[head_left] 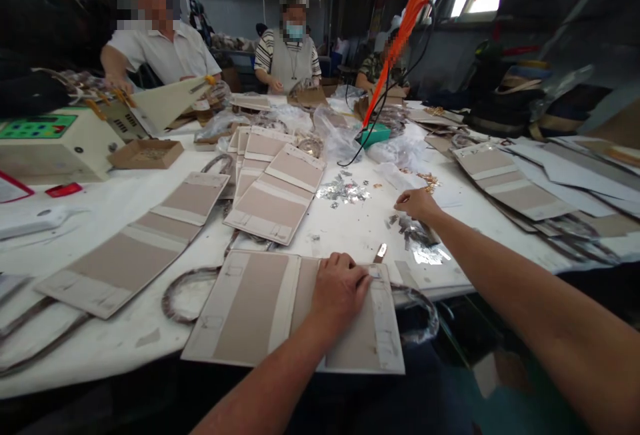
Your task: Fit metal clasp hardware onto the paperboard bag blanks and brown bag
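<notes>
A beige panel (255,308) with white strips lies at the table's front edge, a brown wrapped handle (187,295) looping out at its left and another at its right. My left hand (341,291) rests on the panel's right half, fingers curled together near its top edge; whatever they may hold is hidden. Farther right, my right hand (417,207) is pinched above the table beside a pile of small metal pieces (425,241). What sits in that pinch is too small to make out. A small metal tool (381,253) lies just behind the panel.
More panels (275,195) are stacked behind, with one long panel (135,248) at left and a stack (515,181) at right. A machine (55,141), a cardboard tray (145,154) and plastic bags stand farther back. An orange cord (400,41) hangs down. Several people work across the table.
</notes>
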### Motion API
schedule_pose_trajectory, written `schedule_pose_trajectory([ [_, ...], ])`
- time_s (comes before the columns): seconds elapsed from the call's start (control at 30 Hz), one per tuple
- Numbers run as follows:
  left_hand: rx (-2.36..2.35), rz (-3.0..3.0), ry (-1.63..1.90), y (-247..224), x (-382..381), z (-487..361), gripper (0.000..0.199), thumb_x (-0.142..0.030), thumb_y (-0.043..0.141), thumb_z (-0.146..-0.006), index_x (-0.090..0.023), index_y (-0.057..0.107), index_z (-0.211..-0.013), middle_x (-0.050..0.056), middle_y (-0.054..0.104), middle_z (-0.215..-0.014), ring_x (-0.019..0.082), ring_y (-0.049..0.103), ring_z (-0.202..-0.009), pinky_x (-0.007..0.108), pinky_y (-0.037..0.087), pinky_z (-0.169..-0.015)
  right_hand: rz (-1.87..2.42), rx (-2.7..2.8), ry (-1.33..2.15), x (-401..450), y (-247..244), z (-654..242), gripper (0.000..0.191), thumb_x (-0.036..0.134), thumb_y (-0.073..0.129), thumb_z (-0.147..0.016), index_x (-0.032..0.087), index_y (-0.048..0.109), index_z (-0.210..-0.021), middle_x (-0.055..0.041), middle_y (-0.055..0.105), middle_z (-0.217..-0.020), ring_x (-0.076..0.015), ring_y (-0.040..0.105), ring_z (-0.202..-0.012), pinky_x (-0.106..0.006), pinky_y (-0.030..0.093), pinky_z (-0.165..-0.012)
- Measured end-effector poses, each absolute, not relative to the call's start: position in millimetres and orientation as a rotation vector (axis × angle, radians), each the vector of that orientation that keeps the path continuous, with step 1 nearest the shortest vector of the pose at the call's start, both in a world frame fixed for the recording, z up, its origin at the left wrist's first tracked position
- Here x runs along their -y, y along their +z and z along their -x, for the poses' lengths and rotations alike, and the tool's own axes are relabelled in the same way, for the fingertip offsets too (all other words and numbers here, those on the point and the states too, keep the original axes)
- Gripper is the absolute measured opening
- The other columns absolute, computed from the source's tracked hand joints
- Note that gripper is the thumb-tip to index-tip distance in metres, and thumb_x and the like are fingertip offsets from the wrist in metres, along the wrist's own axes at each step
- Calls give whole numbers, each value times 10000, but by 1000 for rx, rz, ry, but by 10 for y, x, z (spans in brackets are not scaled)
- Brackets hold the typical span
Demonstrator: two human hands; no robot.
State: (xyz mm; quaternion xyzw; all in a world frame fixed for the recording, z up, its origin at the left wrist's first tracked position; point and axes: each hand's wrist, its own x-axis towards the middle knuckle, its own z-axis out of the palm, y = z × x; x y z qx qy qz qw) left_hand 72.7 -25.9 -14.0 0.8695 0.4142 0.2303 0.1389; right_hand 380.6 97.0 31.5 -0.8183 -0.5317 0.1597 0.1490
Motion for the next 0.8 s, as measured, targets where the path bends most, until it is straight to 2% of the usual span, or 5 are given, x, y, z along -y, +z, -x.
schedule_pose_trajectory([
  [0.1, -1190, -2531, 667, -149, 265, -734, 163, -382, 625, -983, -279, 750, -971, 48, 640, -1010, 253, 539, -1022, 428, 412, -878, 2171, 1653, 582, -509, 524, -3528, 228, 336, 727, -845, 195, 799, -1009, -32, 757, -787, -121, 628, -536, -198, 486, -497],
  [0.2, -1169, -2539, 672, -156, 271, -732, 191, -399, 615, -986, -270, 756, -989, 60, 642, -1033, 260, 533, -1034, 439, 408, -887, 1916, 1744, 830, 153, 589, -3142, 227, 376, 739, -826, 205, 817, -953, 1, 713, -660, -114, 569, -460, -207, 432, -437],
  [0.37, -1167, -2532, 679, -162, 290, -733, 201, -385, 607, -987, -249, 754, -978, 73, 635, -1039, 266, 525, -1043, 446, 407, -897, 1866, 1653, 1151, 941, 285, -2670, 182, 329, 695, -820, 208, 813, -886, 5, 743, -721, -142, 617, -588, -234, 449, -539],
  [0.5, -1164, -2545, 683, -167, 301, -737, 207, -393, 600, -993, -255, 755, -1004, 69, 636, -1041, 263, 525, -1048, 435, 407, -895, 1885, 1670, 1027, 1029, 133, -2578, 178, 321, 664, -827, 211, 798, -866, 1, 767, -799, -178, 664, -731, -258, 468, -649],
  [0.8, -1169, -2568, 693, -167, 318, -740, 211, -396, 608, -988, -242, 752, -986, 67, 631, -1034, 257, 526, -1035, 428, 412, -895, 1924, 1887, 720, 1031, 111, -2542, 127, 288, 648, -841, 254, 768, -866, 8, 756, -827, -193, 656, -768, -275, 452, -700],
])
